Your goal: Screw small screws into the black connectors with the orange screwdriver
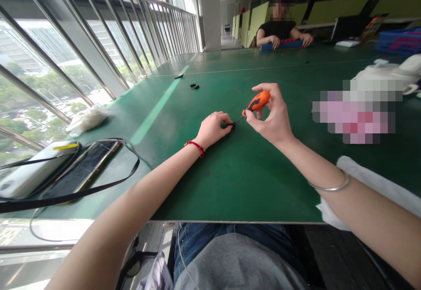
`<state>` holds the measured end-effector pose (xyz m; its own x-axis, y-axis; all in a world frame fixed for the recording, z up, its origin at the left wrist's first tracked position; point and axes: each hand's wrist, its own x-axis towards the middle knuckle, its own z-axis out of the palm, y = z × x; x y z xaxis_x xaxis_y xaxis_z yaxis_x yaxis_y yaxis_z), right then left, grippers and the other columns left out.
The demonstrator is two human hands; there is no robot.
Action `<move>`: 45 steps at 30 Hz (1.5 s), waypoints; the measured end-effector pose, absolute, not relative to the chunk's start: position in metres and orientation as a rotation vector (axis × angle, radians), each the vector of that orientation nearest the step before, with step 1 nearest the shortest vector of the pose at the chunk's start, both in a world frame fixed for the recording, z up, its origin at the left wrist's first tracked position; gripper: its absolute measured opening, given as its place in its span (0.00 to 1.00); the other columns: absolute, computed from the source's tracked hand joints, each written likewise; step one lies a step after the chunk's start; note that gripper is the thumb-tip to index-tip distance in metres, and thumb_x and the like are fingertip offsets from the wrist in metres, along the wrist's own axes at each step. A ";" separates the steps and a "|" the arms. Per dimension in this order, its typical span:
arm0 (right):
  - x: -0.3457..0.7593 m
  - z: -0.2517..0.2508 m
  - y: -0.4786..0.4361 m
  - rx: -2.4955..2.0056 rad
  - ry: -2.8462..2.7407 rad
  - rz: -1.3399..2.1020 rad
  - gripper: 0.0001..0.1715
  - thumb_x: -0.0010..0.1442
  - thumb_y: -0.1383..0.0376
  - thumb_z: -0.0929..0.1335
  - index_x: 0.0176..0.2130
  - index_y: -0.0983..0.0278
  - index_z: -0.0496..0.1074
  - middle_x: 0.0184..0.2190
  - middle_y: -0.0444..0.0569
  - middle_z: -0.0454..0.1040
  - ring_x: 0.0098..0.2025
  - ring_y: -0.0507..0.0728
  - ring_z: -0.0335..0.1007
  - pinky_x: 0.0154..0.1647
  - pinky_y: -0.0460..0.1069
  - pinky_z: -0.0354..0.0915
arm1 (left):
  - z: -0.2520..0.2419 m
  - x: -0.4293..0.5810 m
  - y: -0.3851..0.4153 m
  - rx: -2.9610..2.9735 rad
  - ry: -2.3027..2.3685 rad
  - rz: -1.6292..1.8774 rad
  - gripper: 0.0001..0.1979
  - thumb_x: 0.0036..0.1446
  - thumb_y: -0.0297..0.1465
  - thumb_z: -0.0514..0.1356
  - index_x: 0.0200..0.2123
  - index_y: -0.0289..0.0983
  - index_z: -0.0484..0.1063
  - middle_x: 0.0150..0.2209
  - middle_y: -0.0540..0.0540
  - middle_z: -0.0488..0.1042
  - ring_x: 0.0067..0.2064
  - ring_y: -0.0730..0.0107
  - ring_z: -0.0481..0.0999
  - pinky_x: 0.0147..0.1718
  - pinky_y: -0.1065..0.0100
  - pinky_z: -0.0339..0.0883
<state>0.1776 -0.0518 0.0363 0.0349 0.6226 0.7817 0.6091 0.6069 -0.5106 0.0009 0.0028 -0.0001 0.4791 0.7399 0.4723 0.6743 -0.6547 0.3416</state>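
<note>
My right hand (274, 116) grips a screwdriver (259, 101) by its orange and black handle, with the thin shaft slanting down to the left. The shaft's tip meets a small black part (228, 125) on the green tabletop. Thumb and fingers of my left hand (213, 128) pinch that black part and hold it against the table; its exact kind is too small to make out. Farther off lie two small black pieces (194, 86) side by side, and another black piece (179, 76) to their left.
On the left a phone (83, 167) and a white device (36, 169) lie with a black strap around them, near a crumpled plastic bag (88, 118) by the railing. White paper (368, 184) is under my right forearm. Across the table (213, 184) a person (279, 29) holds a blue tray.
</note>
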 end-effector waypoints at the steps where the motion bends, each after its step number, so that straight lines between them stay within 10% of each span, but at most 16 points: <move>1: 0.178 0.037 -0.052 -1.060 -1.634 0.020 0.14 0.48 0.62 0.69 0.38 0.58 0.69 0.26 0.42 0.70 0.24 0.52 0.64 0.37 0.52 0.64 | 0.000 0.001 0.003 2.608 1.255 0.912 0.05 0.51 0.29 0.59 0.31 0.39 0.74 0.35 0.50 0.76 0.41 0.65 0.73 0.42 0.66 0.66; 9: 0.180 0.041 -0.054 -1.039 -1.704 0.084 0.04 0.50 0.64 0.67 0.30 0.60 0.70 0.20 0.42 0.69 0.24 0.53 0.67 0.31 0.49 0.62 | -0.001 0.000 0.004 2.595 1.259 0.931 0.05 0.51 0.30 0.59 0.32 0.39 0.75 0.35 0.49 0.76 0.41 0.65 0.73 0.41 0.65 0.67; 13: 0.185 0.039 -0.049 -1.003 -1.675 0.136 0.14 0.56 0.60 0.63 0.22 0.61 0.68 0.20 0.44 0.72 0.25 0.54 0.70 0.30 0.49 0.62 | -0.001 0.000 0.006 2.565 1.272 0.942 0.06 0.52 0.31 0.59 0.32 0.39 0.75 0.35 0.49 0.77 0.40 0.65 0.73 0.42 0.65 0.67; 45: 0.197 0.004 -0.019 -1.358 -2.078 0.143 0.12 0.53 0.62 0.66 0.39 0.59 0.73 0.38 0.46 0.77 0.37 0.57 0.72 0.36 0.49 0.62 | 0.012 0.002 0.034 2.293 1.236 0.976 0.07 0.48 0.33 0.62 0.31 0.35 0.76 0.33 0.47 0.79 0.38 0.66 0.77 0.41 0.67 0.69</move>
<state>0.1965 -0.0188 0.0035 -0.2578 0.8534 0.4530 0.7835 0.4590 -0.4189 0.0020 0.0336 0.0122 0.3798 0.8325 0.4033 0.5856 -0.5539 0.5919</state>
